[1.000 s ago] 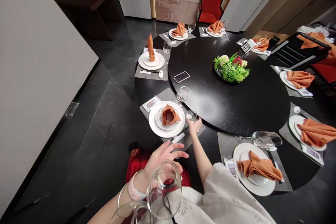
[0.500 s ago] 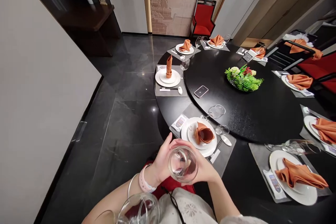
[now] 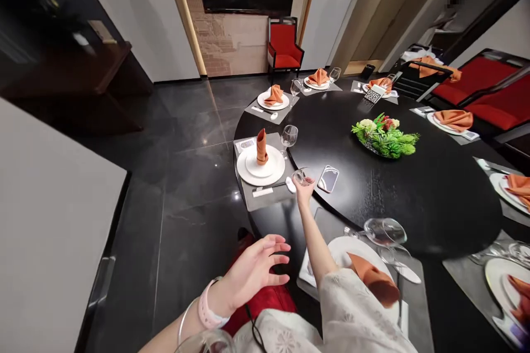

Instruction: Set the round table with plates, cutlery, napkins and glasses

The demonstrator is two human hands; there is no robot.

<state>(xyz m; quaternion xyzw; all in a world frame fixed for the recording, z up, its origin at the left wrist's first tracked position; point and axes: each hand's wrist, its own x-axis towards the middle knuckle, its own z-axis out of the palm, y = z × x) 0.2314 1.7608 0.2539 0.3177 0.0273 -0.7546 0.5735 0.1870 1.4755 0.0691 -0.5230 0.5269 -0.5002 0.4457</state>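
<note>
My right hand (image 3: 305, 192) reaches forward over the table edge, fingers closed on a small clear glass (image 3: 302, 176). The glass is at the right side of a grey placemat (image 3: 265, 198) that carries a white plate (image 3: 248, 168), an upright orange napkin (image 3: 261, 146) and a wine glass (image 3: 289, 135). A phone (image 3: 329, 178) lies just right of the glass on the black turntable (image 3: 414, 198). My left hand (image 3: 256, 270) hovers near my body, fingers spread, holding nothing. A glass rim (image 3: 207, 342) shows at the bottom edge by my left forearm.
The round table holds several place settings with orange napkins and a flower centrepiece (image 3: 385, 138). The nearest setting has a plate (image 3: 343, 248), a folded napkin (image 3: 372, 281) and a tilted wine glass (image 3: 383, 230). Red chairs (image 3: 285, 47) stand beyond.
Half a second ago both hands held a wine glass near my body. Now my right hand has stretched out to the setting further left with a small glass, and my left hand is free.
</note>
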